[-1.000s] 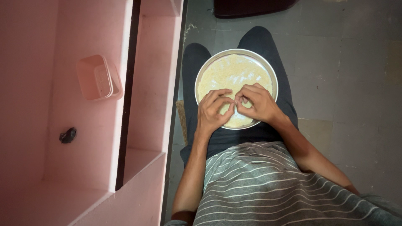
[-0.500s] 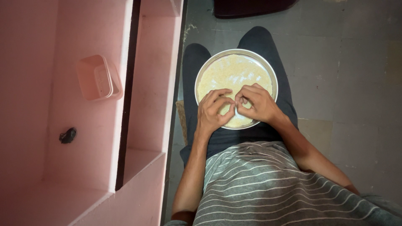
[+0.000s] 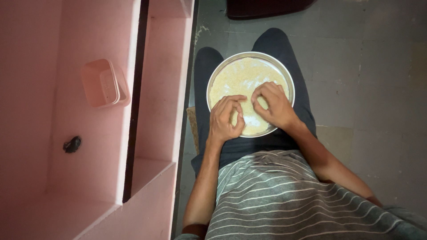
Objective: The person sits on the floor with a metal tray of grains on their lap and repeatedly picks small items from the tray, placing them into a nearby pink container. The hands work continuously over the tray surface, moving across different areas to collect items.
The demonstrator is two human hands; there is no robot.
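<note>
Your left hand [image 3: 226, 118] pinches grains, fingers curled | right hand [image 3: 272, 104] likewise | both inside steel plate [image 3: 213, 80] rim | pink wall [image 3: 164, 89] close left, floor [image 3: 364, 80] open right

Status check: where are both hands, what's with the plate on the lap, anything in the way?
Left hand and right hand both curled, fingertips on grain. Round metal plate of pale grain on lap, level. Nothing blocking; pink container off to the side.

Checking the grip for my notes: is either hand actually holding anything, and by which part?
Cannot tell: left hand and right hand rest fingertips on the grains in the round metal plate; no hold shows.
</note>
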